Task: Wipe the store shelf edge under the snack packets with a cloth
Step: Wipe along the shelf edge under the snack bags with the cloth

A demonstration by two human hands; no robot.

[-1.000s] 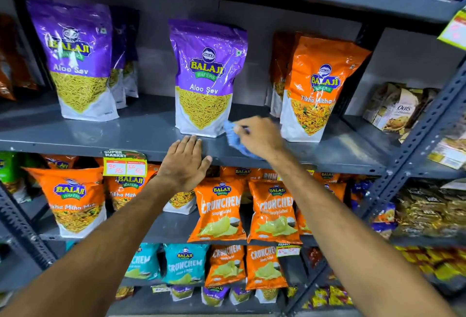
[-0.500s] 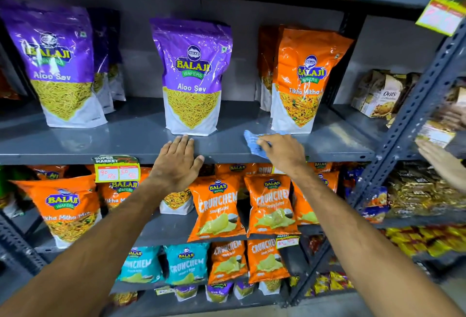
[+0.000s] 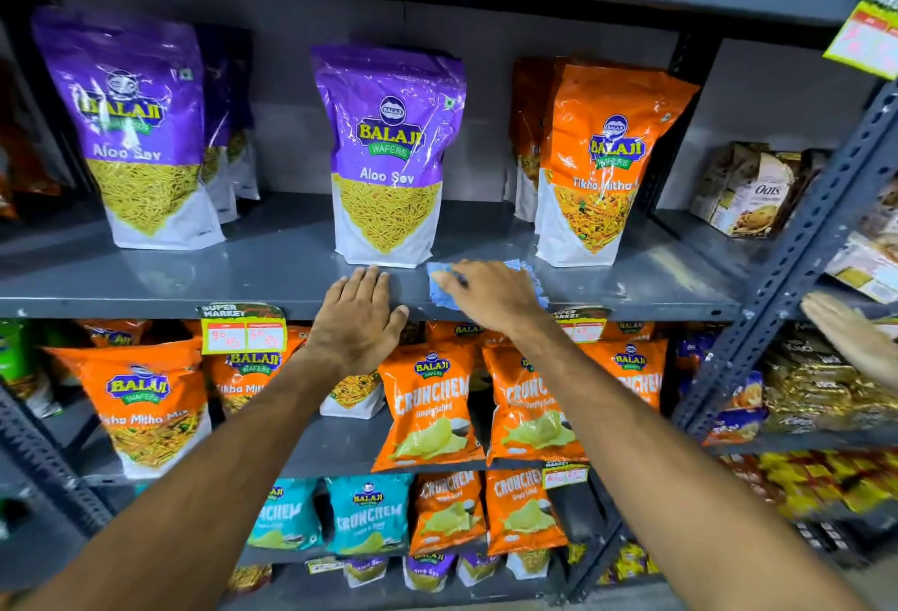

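My right hand (image 3: 491,294) presses a light blue cloth (image 3: 440,292) flat on the front of the grey shelf (image 3: 146,285), between a purple Aloo Sev packet (image 3: 388,158) and an orange Tikha Mitha packet (image 3: 602,163). Most of the cloth is hidden under the hand; corners show on both sides. My left hand (image 3: 362,314) rests palm down on the shelf edge just left of it, fingers together, holding nothing.
Another purple packet (image 3: 136,129) stands at the shelf's left. A yellow price tag (image 3: 243,331) hangs from the edge. Orange Crunchem packets (image 3: 430,404) fill the shelf below. A slotted steel upright (image 3: 797,265) is at right, with another person's hand (image 3: 855,343) beyond it.
My right hand has slid the cloth rightward along the shelf front, toward the orange packet, and now lies flatter over it. My left hand has stayed on the edge.
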